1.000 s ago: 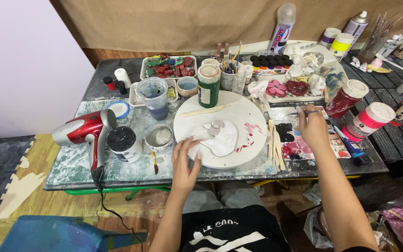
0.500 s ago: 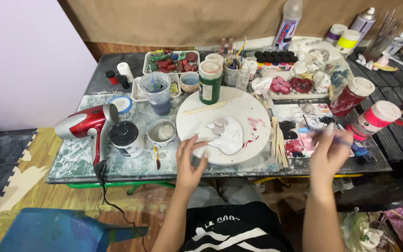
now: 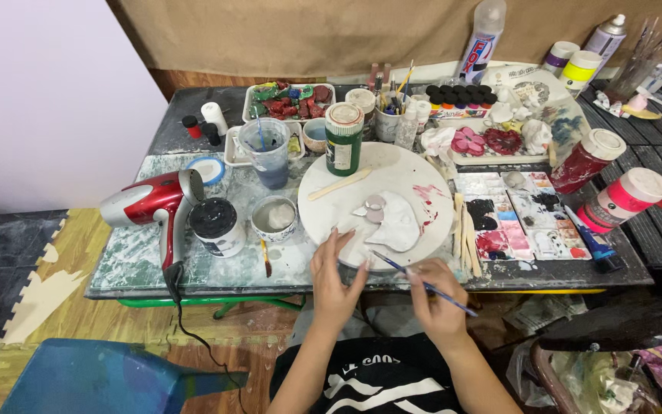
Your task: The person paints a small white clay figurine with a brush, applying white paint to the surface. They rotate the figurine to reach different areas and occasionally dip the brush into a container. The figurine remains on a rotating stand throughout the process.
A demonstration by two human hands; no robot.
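My right hand (image 3: 437, 300) holds a thin blue-handled paintbrush (image 3: 415, 280) at the table's near edge, its tip reaching onto the round white board (image 3: 423, 172). My left hand (image 3: 334, 272) rests open on the board's near rim, fingers spread. On the board lie flat white clay pieces (image 3: 389, 221), a wooden stick (image 3: 339, 185) and a tall green paint bottle (image 3: 344, 139). Pink smears mark the board's right side.
A red hair dryer (image 3: 155, 201) lies at the left, with a black-lidded jar (image 3: 214, 225) and a small bowl (image 3: 274, 218) beside it. A paint palette (image 3: 522, 215) and red paint bottles (image 3: 622, 198) sit to the right. Brush cups, jars and trays crowd the back.
My right hand came from the palette at the right back to the near edge with the brush. My left hand slid slightly toward me on the board.
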